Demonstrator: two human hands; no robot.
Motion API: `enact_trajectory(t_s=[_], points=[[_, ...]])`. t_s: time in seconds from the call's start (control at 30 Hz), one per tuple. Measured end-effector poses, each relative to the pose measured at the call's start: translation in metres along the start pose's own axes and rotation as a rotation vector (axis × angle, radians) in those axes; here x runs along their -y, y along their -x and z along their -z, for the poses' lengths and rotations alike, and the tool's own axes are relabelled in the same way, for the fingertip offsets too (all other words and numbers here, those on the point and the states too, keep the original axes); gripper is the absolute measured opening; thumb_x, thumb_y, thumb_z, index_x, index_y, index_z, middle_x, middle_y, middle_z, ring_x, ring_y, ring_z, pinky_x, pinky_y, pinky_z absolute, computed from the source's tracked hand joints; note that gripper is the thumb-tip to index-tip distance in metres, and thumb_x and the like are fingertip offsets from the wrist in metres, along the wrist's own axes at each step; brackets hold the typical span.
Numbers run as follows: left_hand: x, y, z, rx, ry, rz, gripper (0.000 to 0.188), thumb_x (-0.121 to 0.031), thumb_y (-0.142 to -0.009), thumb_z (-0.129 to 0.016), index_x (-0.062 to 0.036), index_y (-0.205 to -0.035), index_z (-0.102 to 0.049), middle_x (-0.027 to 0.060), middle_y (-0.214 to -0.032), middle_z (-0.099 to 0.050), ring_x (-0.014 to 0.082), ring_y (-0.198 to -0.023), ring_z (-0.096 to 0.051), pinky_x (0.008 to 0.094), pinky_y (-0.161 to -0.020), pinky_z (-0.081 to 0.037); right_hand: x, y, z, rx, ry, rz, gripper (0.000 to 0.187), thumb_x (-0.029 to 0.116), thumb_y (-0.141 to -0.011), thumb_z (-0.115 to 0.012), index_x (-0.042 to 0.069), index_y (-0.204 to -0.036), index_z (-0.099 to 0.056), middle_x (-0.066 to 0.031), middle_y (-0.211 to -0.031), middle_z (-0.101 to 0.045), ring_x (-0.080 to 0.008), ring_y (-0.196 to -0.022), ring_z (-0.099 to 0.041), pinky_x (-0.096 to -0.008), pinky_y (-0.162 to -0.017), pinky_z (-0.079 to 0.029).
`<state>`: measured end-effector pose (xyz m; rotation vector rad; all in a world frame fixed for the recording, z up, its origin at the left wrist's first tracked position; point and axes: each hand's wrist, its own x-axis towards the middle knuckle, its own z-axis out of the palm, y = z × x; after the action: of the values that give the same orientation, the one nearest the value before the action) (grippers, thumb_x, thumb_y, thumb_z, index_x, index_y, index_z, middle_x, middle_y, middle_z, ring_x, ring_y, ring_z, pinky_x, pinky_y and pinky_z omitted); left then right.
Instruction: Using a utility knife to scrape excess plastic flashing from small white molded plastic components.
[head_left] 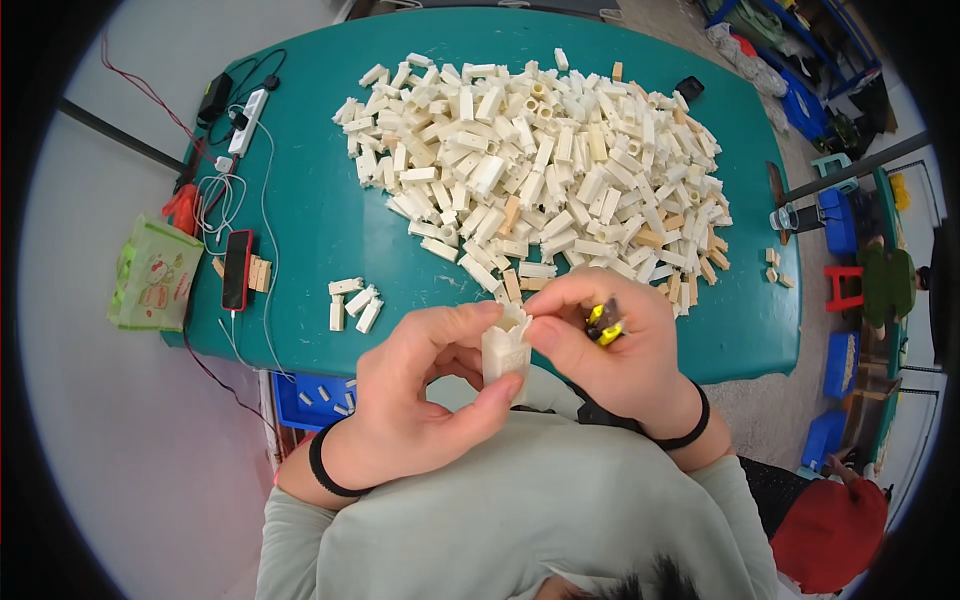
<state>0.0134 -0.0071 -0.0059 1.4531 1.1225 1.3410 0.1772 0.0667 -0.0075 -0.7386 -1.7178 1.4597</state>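
My left hand (410, 390) grips a cream-white hollow plastic part (507, 358), with the thumb low on its side. The part stands roughly upright in front of my chest, its jagged, open end facing up. At that rim, the thumb and forefinger of my right hand (630, 355) pinch together. A small yellow-and-black tool (605, 322) is tucked in the curled right hand; its kind and working end cannot be made out. Just beyond both hands lies a large heap of similar white and tan parts (540, 160). Several loose white parts (352, 302) lie apart, left of my hands.
The green table (310, 200) carries a red-edged phone (237, 270), a power strip (247, 120) and cables at left. A green bag (155, 275) hangs there. Below the table edge sits a blue bin (310, 400) with parts. Another person in red (830, 535) is at lower right.
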Motion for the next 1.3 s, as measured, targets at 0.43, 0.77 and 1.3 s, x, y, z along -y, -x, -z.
enact_trajectory(t_s=[0.43, 0.77, 1.3], points=[[0.006, -0.001, -0.003, -0.057, -0.174, -0.050, 0.043, 0.005, -0.067, -0.066, 0.0013, -0.107, -0.049, 0.0100, -0.087, -0.059, 0.0119, -0.071, -0.060, 0.0218, -0.059, -0.050, 0.003, 0.002, 0.005, 0.019, 0.097, -0.045, 0.016, 0.000, -0.069, -0.060, 0.001, -0.084, -0.057, -0.0047, -0.072, -0.059, -0.0082, -0.057, -0.051, -0.0215, -0.049, -0.039], [0.010, -0.003, -0.004, -0.004, -0.116, -0.093, 0.044, 0.002, -0.065, -0.068, -0.0003, -0.106, -0.051, 0.0089, -0.093, -0.059, 0.0125, -0.069, -0.058, 0.0217, -0.053, -0.046, -0.004, -0.002, 0.002, -0.062, 0.046, -0.026, 0.009, -0.004, -0.075, -0.054, 0.002, -0.079, -0.048, 0.0011, -0.068, -0.049, -0.0026, -0.056, -0.041, -0.0173, -0.049, -0.033], [-0.001, -0.012, 0.017, -0.232, -0.119, -0.221, 0.032, -0.002, -0.061, -0.071, -0.0086, -0.090, -0.061, 0.0054, -0.093, -0.056, 0.0167, -0.081, -0.049, 0.0265, -0.069, -0.037, 0.007, 0.008, 0.001, 0.173, 0.359, 0.189, 0.031, 0.032, -0.076, -0.062, 0.004, -0.074, -0.051, -0.0068, -0.059, -0.050, -0.0207, -0.047, -0.048, -0.0278, -0.041, -0.037]])
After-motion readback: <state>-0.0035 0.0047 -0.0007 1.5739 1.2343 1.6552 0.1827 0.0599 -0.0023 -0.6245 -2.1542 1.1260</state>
